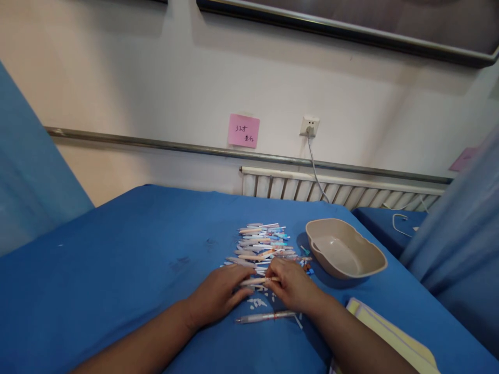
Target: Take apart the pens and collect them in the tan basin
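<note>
Both my hands rest on a blue table (117, 259) at the near edge of a heap of several pens and pen parts (263, 241). My left hand (220, 293) and my right hand (290, 283) pinch the two ends of one pale pen barrel (259, 281) held level between them. Small white bits (257, 302) lie under the hands. A single clear pen (265, 316) lies on the cloth just in front of my wrists.
A beige oval bowl (345, 249), with nothing in it, stands right of the heap. A yellow-edged folded cloth (390, 332) lies at the near right. Behind are a wall with a pink note (244, 130), a socket (310, 126) with a cable, a radiator (335, 189), and blue curtains (460, 228).
</note>
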The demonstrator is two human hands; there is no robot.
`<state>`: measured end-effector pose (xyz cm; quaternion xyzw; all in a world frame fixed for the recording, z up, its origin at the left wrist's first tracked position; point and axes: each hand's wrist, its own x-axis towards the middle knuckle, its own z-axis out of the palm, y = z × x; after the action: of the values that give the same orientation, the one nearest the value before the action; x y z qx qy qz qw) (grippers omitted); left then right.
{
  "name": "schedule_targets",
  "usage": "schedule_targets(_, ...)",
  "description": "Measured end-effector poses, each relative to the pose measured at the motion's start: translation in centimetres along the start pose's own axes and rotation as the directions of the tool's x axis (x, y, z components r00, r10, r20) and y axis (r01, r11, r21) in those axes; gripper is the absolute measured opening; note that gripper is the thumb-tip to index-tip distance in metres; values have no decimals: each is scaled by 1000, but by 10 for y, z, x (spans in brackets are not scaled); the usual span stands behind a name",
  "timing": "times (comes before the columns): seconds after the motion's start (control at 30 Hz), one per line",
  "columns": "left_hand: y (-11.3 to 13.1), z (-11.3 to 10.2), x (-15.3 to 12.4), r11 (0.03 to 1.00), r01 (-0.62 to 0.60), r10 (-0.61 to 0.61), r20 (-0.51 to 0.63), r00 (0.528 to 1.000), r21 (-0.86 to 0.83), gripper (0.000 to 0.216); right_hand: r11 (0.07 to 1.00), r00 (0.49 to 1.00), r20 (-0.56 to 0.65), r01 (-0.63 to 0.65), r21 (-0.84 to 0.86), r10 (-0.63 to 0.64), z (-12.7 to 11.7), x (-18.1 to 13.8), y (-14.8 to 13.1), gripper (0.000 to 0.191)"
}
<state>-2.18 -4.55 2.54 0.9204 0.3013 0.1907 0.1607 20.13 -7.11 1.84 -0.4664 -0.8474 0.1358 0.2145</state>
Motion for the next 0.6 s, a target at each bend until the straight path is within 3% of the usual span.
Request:
schedule_targets(0.33, -2, -7, 3, 998, 66, -68, -94, 993, -17, 27, 964, 964, -42, -265, -36, 264, -11, 0, 24, 7)
schedule_targets(0.6, 3, -3, 2, 986, 121, -140, -182, 973, -114, 25, 996, 995, 47, -88, -3, 88, -6, -2, 3, 7)
